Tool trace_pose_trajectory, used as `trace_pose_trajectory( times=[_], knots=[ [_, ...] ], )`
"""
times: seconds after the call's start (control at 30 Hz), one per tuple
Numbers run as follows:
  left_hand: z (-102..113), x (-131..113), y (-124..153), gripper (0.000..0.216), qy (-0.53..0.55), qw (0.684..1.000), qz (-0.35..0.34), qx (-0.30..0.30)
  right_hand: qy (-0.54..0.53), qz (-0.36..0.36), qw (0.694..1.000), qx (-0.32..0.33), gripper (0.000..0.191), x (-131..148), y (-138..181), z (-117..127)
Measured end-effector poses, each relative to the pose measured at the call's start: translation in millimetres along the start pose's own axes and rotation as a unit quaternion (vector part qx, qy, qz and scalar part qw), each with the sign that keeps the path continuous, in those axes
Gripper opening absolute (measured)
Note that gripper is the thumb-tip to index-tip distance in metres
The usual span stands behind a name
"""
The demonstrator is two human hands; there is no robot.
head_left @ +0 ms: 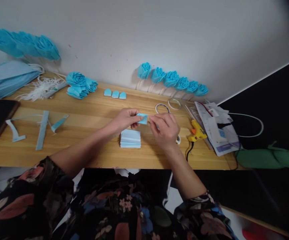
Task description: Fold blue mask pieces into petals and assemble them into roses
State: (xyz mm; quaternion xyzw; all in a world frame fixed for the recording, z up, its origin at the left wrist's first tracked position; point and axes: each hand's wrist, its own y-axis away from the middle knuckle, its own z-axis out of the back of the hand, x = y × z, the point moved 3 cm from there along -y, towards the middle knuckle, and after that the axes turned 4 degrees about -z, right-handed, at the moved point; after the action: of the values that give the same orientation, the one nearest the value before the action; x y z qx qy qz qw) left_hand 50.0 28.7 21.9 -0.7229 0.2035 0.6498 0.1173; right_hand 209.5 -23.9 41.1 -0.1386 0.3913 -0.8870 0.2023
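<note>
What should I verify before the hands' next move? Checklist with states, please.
1. Small blue piece gripped: ok, held in the left hand's fingers.
2. Right hand touching that piece: cannot tell, its fingertips are close beside it.
3. Stack of light-blue pieces nearby: ok, just below the hands in view.
4. White ring fully visible: not ok, right hand partly covers it.
5. Yellow glue gun apart from both hands: ok.
6. Glue gun cool: cannot tell.

Soft, diffuse light covers the tabletop (91, 116) around the left grip (129, 118); faint shadows mark the wall (104, 40) beyond it. Fine detail is slightly blurred; the view darkens (nearly to black) far rightward.
</note>
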Motion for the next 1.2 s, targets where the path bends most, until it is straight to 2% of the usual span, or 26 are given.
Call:
trace_pose_trajectory(
  times=[0.33, 0.57, 0.7, 1.0, 1.2],
  knots=[
    [1.1, -1.7, -0.8, 0.023, -0.006, 1.000, -0.001, -0.008, -0.019, 0.000, 1.000, 0.022, 0.016, -1.0, 2.2, -0.5],
    [0.6, -2.8, -0.4, 0.025, -0.013, 1.000, 0.003, -0.009, -0.028, 0.013, 1.000, -0.003, 0.015, -0.9, 2.9, 0.6],
    [-0.1, -4.0, -0.4, 0.024, -0.011, 1.000, 0.003, -0.005, -0.029, -0.003, 0.999, 0.024, 0.017, -0.9, 2.5, -2.7],
    [2.6, -0.6, -2.2, 0.020, 0.000, 1.000, -0.013, 0.001, -0.010, 0.016, 0.999, 0.043, 0.018, 3.4, 1.2, -1.3],
    [1.9, 0.8, -2.2, 0.019, 0.014, 1.000, 0.002, 0.004, -0.024, 0.028, 0.997, 0.061, 0.020, 3.0, -0.3, -1.2]
  ],
)
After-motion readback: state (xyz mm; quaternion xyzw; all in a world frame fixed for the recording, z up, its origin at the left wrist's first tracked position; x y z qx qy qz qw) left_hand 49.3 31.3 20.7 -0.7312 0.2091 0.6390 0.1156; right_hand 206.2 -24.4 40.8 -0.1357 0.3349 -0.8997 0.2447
